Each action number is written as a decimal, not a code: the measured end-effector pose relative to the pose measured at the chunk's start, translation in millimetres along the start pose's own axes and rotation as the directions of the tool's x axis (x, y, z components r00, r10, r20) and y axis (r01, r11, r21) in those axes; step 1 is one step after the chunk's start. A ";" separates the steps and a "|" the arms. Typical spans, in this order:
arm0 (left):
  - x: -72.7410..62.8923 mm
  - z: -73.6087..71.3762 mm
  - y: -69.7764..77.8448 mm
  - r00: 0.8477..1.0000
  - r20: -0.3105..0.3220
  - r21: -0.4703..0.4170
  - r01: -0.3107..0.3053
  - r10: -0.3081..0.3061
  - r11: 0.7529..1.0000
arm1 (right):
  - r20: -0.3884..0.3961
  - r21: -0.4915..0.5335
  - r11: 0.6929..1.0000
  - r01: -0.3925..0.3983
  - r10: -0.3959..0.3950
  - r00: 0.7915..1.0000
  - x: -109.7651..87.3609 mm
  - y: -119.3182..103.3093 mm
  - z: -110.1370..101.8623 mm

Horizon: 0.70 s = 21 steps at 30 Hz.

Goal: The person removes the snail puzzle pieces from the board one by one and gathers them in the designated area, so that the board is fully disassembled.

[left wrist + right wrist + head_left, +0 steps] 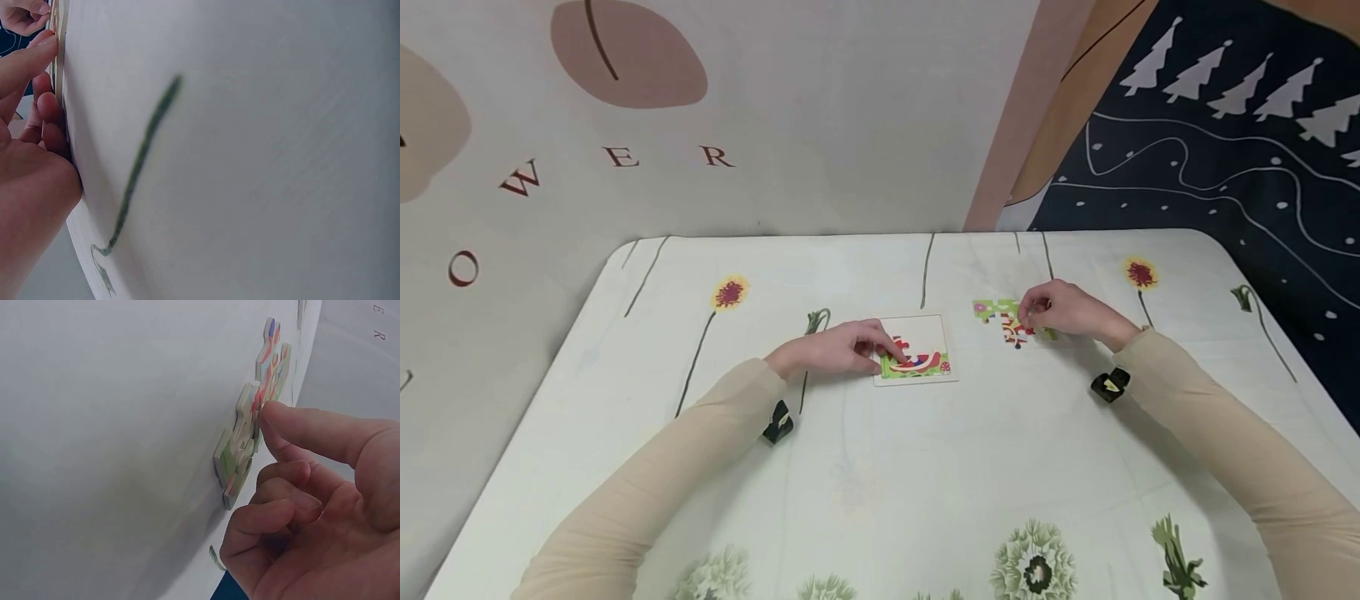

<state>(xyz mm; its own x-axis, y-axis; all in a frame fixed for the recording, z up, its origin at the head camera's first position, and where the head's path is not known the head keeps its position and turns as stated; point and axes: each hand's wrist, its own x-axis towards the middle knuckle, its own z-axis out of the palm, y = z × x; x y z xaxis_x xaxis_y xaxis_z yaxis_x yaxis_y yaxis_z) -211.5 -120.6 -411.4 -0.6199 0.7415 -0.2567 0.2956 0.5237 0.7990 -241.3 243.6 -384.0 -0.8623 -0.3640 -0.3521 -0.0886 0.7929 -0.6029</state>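
Note:
A flat jigsaw board (pixel 917 382) with a pale rim lies mid-table, with joined red, white and green pieces (pixel 917 363) along its lower part. My left hand (pixel 838 346) rests at the board's left edge, its fingertips reaching over the pieces inside; the left wrist view shows the fingers (pixel 28 65) loosely bent beside the board's edge. To the right lies a cluster of loose puzzle pieces (pixel 996 309), coloured green, red and yellow. Over its right side, my right hand (pixel 1063 310) pinches a puzzle piece (pixel 260 407) between thumb and forefinger, the other fingers curled; the fingertips hide much of it.
A white cloth (pixel 880 467) printed with flowers and stems covers the table. Beyond its back edge hangs a pale printed sheet (pixel 850 125), with a dark tree-patterned cloth (pixel 1210 158) at right. Black wrist cameras (pixel 1110 385) sit under both sleeves.

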 end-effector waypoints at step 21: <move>-11.0 3.2 7.9 0.997 -0.082 0.052 0.012 -0.007 0.999 | -0.073 0.079 0.993 0.082 -0.076 0.994 -4.5 -22.9 19.7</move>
<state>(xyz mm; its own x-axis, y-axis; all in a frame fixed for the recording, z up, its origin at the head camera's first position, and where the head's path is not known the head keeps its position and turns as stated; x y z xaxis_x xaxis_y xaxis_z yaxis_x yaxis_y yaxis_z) -200.1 -123.3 -404.0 -0.6798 0.7006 -0.2170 0.3254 0.5532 0.7668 -225.6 217.4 -382.7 -0.8874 -0.3863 -0.2517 -0.1190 0.7193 -0.6845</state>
